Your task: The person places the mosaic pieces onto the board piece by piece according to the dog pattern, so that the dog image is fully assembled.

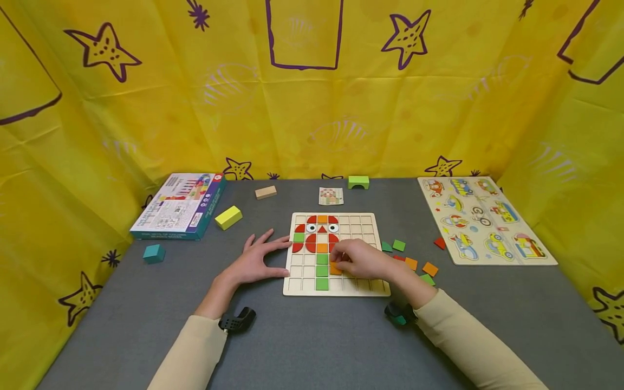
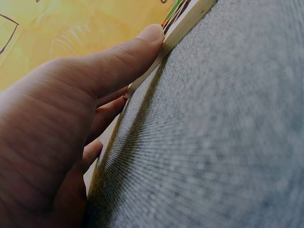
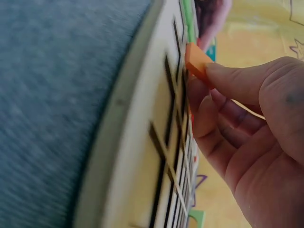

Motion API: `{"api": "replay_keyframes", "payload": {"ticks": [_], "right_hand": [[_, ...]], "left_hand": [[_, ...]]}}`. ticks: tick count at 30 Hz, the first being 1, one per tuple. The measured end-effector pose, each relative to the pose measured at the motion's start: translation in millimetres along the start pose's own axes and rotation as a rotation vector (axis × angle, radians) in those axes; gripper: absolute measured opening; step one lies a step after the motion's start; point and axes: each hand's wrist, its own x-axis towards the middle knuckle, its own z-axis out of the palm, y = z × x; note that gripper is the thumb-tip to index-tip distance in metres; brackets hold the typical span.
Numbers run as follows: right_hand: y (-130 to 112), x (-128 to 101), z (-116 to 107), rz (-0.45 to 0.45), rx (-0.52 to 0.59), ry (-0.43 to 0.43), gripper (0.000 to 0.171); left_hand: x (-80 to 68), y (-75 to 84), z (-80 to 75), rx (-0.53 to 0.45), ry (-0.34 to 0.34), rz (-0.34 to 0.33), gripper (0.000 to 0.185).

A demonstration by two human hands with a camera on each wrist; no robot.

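A pale wooden grid board (image 1: pixel 358 229) lies on the grey table, partly filled with red, green and orange tiles and two round eye pieces. Between the thumb and fingers of my right hand (image 1: pixel 359 259) is an orange square tile (image 3: pixel 196 59), pinched at the grid beside the column of green tiles (image 1: pixel 322 271). That tile is tilted in the right wrist view. My left hand (image 1: pixel 255 264) rests at the board's left side with fingers spread, thumb (image 2: pixel 128 57) and fingertips against the edge. The right hand hides some of the grid cells.
Loose tiles (image 1: pixel 430 269) lie right of the board, some behind the right forearm. A picture card (image 1: pixel 331 196) and a green arch block (image 1: pixel 358 182) are at the back. A box (image 1: pixel 177 206) and several blocks stand left; a picture puzzle board (image 1: pixel 468 219) lies right.
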Motion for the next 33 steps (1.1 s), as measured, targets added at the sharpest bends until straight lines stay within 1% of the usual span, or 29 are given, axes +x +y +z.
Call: {"api": "replay_keyframes", "payload": {"ticks": [5,10,16,20,25,29,33], "right_hand": [[-1.0,0.0,4.7,-0.021,-0.046,0.0,0.004],[-1.2,-3.7,4.2,-0.027,-0.051,0.003,0.005],[6.0,-15.6,-6.3,-0.008,-0.038,0.061,0.009],[13.7,-27.0,-16.7,0.036,-0.03,0.103,0.01],[25.5,-45.8,-27.9,0.103,0.007,0.137,0.014],[37.6,-62.7,-34.9,0.135,-0.002,0.168,0.015],[48.9,-80.9,-42.2,0.195,0.001,0.188,0.014]], "left_hand": [[-0.4,0.8,-0.7,-0.001,0.005,0.004,0.075],[-0.8,1.5,-0.8,-0.007,0.001,0.0,0.075],[-1.1,1.7,-0.2,-0.007,-0.006,-0.003,0.076],[-0.9,1.3,0.0,-0.004,-0.003,-0.002,0.076],[-0.9,0.5,0.0,-0.002,0.0,0.0,0.076],[-1.3,0.5,0.0,-0.01,-0.002,-0.002,0.076],[-0.9,0.8,0.3,-0.009,0.002,0.005,0.076]]}}
